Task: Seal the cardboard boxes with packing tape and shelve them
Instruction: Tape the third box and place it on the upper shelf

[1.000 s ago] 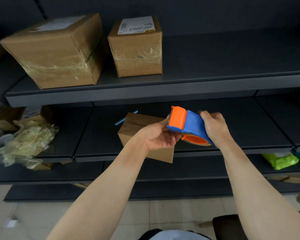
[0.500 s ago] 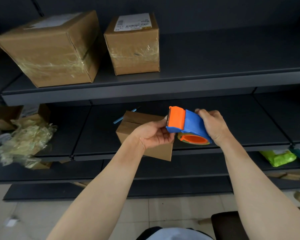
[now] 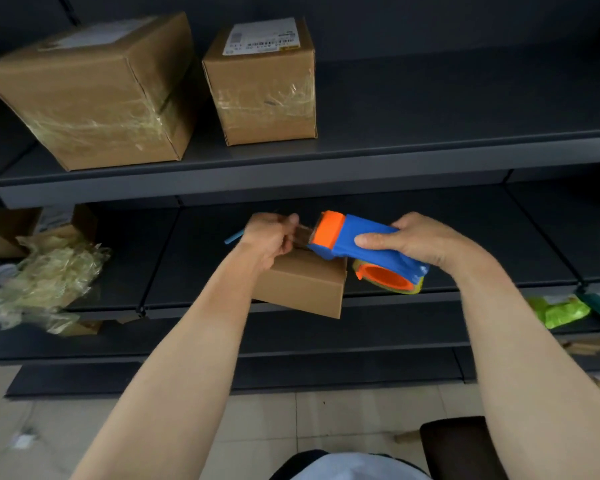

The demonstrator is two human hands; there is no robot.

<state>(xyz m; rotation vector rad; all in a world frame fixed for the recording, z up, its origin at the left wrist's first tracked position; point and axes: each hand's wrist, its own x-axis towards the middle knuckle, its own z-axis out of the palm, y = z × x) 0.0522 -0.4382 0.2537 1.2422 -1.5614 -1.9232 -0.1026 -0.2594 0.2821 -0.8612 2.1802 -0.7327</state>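
Dark metal shelving point(image 3: 326, 157): upper shelf bare right of two taped boxes point(image 3: 94, 91). Small cardboard box point(image 3: 302, 289) overhangs the middle shelf's front edge. Right hand point(image 3: 416, 242) grips the tape dispenser point(image 3: 357, 247) above it; left hand point(image 3: 271, 237) pinches the tape end.

The left hand point(image 3: 272, 240) is blurry, and it hides the top left corner of the small box point(image 3: 302, 289) — so the bit it pinches by the tape gun point(image 3: 357, 251) is too fuzzy to name. The crumpled plastic point(image 3: 45, 278) and the big box point(image 3: 90, 95) run off the left edge.
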